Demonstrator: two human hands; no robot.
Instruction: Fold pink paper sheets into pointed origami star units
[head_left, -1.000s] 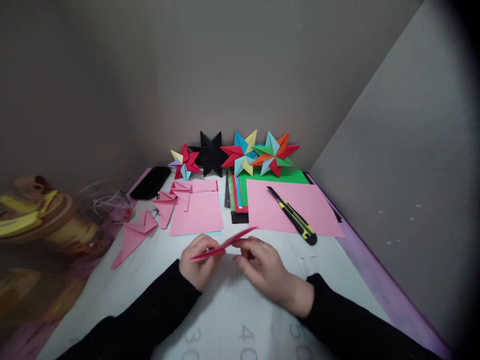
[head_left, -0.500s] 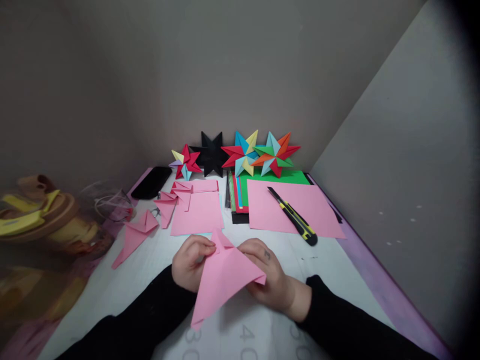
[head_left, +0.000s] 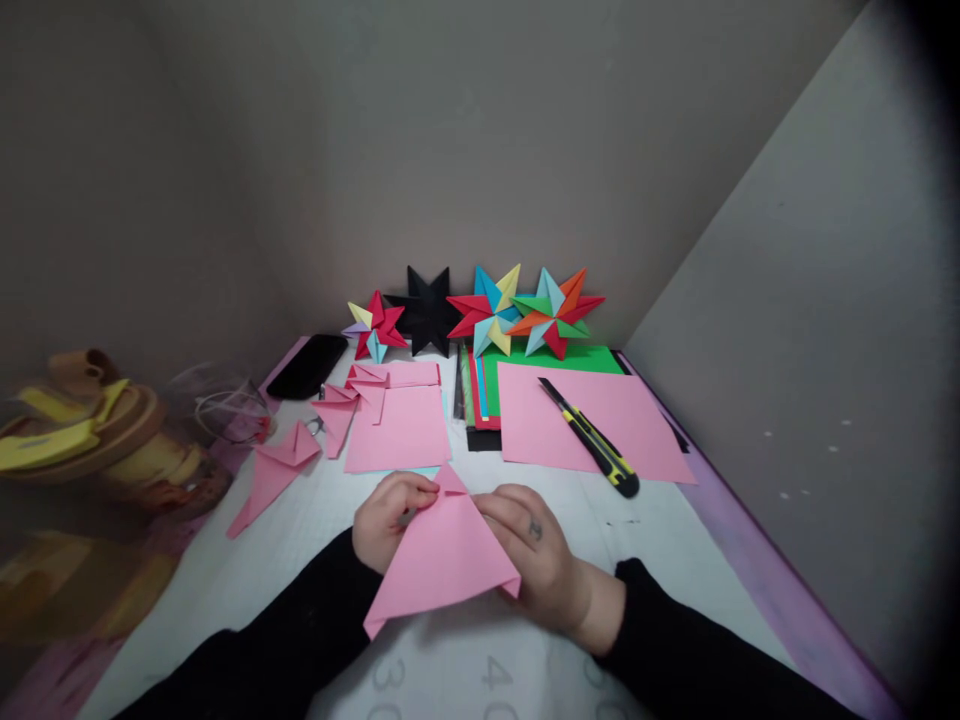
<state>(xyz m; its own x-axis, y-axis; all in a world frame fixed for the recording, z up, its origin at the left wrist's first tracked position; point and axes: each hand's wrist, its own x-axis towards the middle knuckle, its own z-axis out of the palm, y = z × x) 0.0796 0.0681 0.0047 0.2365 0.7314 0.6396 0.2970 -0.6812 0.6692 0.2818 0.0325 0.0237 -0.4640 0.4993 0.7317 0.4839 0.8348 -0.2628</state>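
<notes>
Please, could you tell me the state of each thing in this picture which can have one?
Held pink paper: partly folded
Left hand: pinching its left edge
Right hand: at the paper's right edge, grip partly hidden
Three small pink pieces: folded
Large pink sheet: flat, unfolded
Utility knife: lying, blade seemingly out
Phone: flat, screen dark
Four paper stars: assembled, propped against the wall
Brown-lidded container: blurred, lid seems on

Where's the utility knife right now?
In the head view, the utility knife lies right of centre on the large pink sheet, its handle end just past the sheet's near edge.
</notes>
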